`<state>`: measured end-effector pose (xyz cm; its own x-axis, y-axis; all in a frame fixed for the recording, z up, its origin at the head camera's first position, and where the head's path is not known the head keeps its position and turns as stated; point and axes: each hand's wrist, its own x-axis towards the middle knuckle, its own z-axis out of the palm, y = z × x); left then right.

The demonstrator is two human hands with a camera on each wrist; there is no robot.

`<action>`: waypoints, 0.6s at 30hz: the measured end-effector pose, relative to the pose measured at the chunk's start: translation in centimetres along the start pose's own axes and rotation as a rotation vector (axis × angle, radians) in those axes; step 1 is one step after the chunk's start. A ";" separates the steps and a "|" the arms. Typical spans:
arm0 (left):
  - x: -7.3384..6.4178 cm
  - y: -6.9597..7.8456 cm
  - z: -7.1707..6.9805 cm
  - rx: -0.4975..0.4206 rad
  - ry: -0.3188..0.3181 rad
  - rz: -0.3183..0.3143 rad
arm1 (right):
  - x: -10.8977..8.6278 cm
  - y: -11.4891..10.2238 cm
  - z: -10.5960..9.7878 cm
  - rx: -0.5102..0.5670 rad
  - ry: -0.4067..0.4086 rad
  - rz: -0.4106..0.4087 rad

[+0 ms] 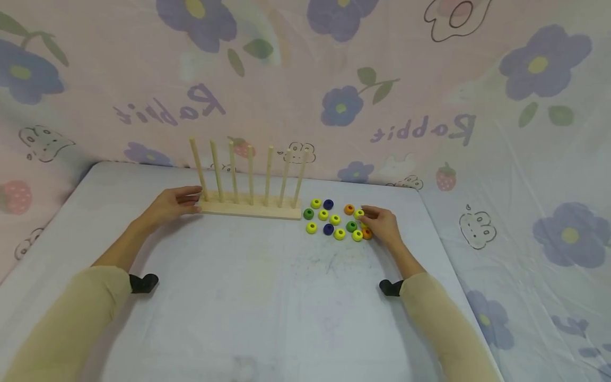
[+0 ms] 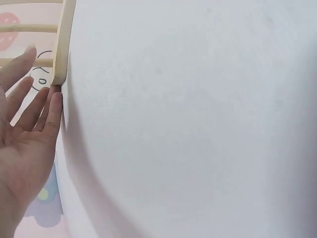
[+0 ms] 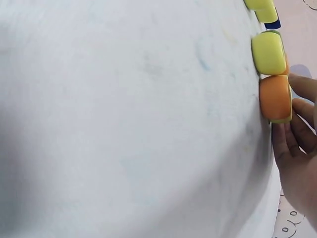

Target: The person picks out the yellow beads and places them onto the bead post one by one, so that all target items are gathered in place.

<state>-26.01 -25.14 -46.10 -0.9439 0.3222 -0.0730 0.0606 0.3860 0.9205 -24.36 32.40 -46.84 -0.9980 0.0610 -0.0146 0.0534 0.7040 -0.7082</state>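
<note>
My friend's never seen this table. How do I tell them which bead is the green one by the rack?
On the white table, find the peg rack. Just off its right end sits the green bead. It's the bead closest to that end; the other green bead in view lies over by the right hand.

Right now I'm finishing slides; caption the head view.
Left hand at a wooden peg rack's end, right hand at scattered colourful beads.
</note>
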 end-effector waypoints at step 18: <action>1.9 0.1 0.2 0.103 -0.059 -0.090 | 0.3 -0.4 0.7 -0.019 0.033 0.039</action>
<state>-27.73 -24.34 -46.27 -0.9266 0.3308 -0.1788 0.0121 0.5014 0.8652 -24.73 31.64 -47.06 -0.9936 0.1119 -0.0183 0.0932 0.7140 -0.6939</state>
